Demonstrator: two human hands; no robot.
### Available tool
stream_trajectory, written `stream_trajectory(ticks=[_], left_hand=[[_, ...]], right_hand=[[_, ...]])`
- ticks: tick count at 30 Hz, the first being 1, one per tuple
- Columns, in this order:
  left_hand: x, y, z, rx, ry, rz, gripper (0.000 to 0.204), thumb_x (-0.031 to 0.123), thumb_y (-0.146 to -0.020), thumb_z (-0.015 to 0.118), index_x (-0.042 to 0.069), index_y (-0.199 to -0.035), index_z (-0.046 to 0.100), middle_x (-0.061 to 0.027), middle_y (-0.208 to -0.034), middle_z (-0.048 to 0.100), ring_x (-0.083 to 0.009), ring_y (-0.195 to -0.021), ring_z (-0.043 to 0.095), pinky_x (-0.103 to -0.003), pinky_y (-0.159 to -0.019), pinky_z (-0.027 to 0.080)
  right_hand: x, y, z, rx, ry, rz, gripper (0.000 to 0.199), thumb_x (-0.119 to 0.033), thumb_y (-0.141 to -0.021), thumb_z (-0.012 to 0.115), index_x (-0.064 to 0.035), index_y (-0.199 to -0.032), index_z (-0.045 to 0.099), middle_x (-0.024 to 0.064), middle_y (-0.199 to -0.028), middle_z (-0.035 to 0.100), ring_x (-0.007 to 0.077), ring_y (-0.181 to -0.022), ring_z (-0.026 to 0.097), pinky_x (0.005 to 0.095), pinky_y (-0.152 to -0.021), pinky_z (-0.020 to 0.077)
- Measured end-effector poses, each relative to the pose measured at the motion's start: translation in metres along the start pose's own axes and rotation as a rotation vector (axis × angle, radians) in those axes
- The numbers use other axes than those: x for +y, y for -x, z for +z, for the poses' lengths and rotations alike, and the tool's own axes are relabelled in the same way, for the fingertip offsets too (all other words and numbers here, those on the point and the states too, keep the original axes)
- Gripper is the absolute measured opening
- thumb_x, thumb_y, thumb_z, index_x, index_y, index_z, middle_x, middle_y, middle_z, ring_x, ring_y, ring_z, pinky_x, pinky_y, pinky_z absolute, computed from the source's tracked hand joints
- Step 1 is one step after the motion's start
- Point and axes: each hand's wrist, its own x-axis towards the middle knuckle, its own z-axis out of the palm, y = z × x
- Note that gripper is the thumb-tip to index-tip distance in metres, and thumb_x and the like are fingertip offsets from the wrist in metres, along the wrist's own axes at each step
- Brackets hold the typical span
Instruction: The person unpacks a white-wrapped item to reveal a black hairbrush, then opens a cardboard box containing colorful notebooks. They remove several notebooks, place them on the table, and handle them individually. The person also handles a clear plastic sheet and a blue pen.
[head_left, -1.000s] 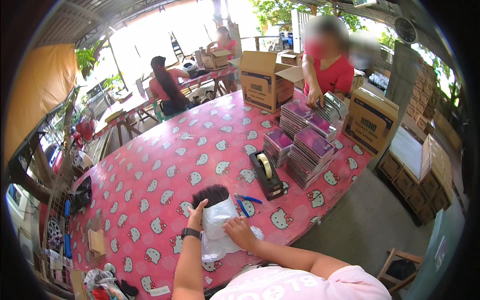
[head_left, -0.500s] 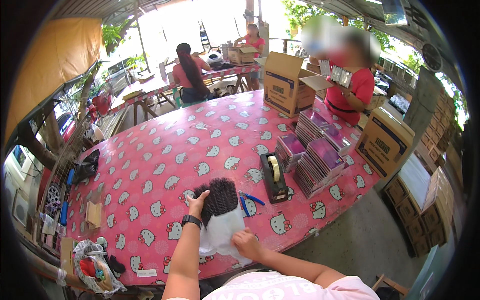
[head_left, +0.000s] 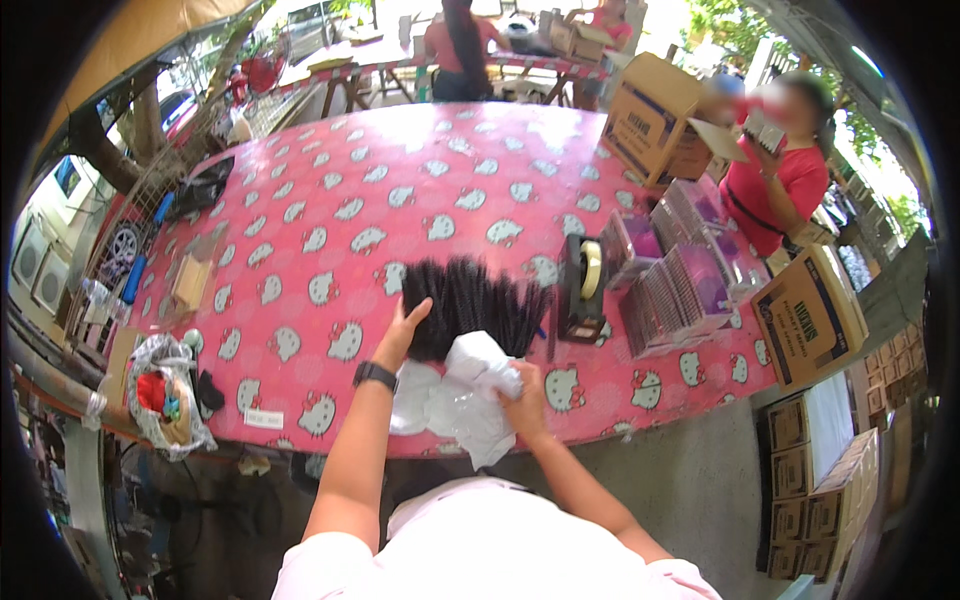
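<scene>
Black bristly block-shaped bundle point(head_left: 465, 300) is way barer than before; left hand point(head_left: 402, 328) grips its edge, right hand point(head_left: 526, 402) clutches crumpled white plastic wrapping point(head_left: 470, 400).

Daylight is pouring in from the far side, burning background white. Glare is spreading over the far end of the bench point(head_left: 430, 195); pale shirt point(head_left: 480, 545) is overexposing. Floor point(head_left: 690, 455) is lying in shade. Strands in the black bundle point(head_left: 470, 305) are smearing together. Fisheye is bowing edges; black vignette is swallowing corners.
</scene>
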Motion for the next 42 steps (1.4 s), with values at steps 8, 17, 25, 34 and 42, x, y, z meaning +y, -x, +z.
stream_trajectory(ticks=[8, 17, 25, 34, 42], left_hand=[[-0.004, 0.004, -0.015, 0.126, -0.145, -0.050, 0.100, 0.057, -0.075, 0.061, -0.004, -0.140, 0.014, -0.0206, -0.141, 0.028, -0.0278, -0.132, 0.024, -0.036, -0.107, 0.019], [-0.068, 0.147, -0.110, 0.303, -0.782, 0.124, 0.083, 0.057, -0.083, 0.048, -0.001, -0.137, 0.025, -0.0256, -0.141, 0.023, -0.0380, -0.133, 0.015, -0.044, -0.108, 0.011], [-0.066, 0.167, -0.117, 0.121, -0.006, 0.197, 0.049, 0.038, -0.094, 0.036, 0.001, -0.125, 0.041, -0.0121, -0.126, 0.047, -0.0251, -0.117, 0.045, -0.038, -0.095, 0.037], [0.014, 0.222, -0.236, 0.264, 0.941, 0.142, 0.034, 0.030, -0.094, 0.036, 0.007, -0.116, 0.046, -0.0069, -0.105, 0.057, -0.0190, -0.093, 0.060, -0.034, -0.079, 0.051], [0.024, 0.226, -0.178, 0.471, -0.239, 0.522, 0.059, 0.032, -0.084, 0.059, 0.007, -0.131, 0.033, -0.0177, -0.131, 0.033, -0.0301, -0.120, 0.034, -0.040, -0.100, 0.029]], right_hand=[[-0.066, 0.079, -0.062, -0.404, -0.601, 0.481, 0.030, 0.004, -0.070, 0.067, -0.0030, -0.098, 0.061, 0.0015, -0.088, 0.063, 0.0094, -0.081, 0.057, 0.0267, -0.074, 0.0465], [-0.048, 0.075, 0.030, -0.082, -0.326, 0.354, 0.030, -0.003, -0.071, 0.070, -0.0026, -0.098, 0.057, 0.0043, -0.092, 0.061, 0.0130, -0.084, 0.056, 0.0287, -0.075, 0.0455], [-0.116, 0.071, 0.161, -0.483, -0.631, 0.446, 0.036, -0.007, -0.075, 0.065, -0.0022, -0.109, 0.056, 0.0030, -0.101, 0.061, 0.0138, -0.094, 0.055, 0.0287, -0.084, 0.0426], [-0.209, 0.072, 0.171, -0.500, -0.522, -0.027, 0.071, -0.019, -0.075, 0.070, -0.0022, -0.133, 0.033, 0.0122, -0.123, 0.043, 0.0240, -0.115, 0.043, 0.0342, -0.094, 0.0359], [-0.198, 0.059, 0.253, -0.366, -1.136, 0.591, 0.044, -0.021, -0.077, 0.067, -0.0027, -0.113, 0.049, 0.0088, -0.102, 0.056, 0.0207, -0.092, 0.058, 0.0309, -0.082, 0.0468]])
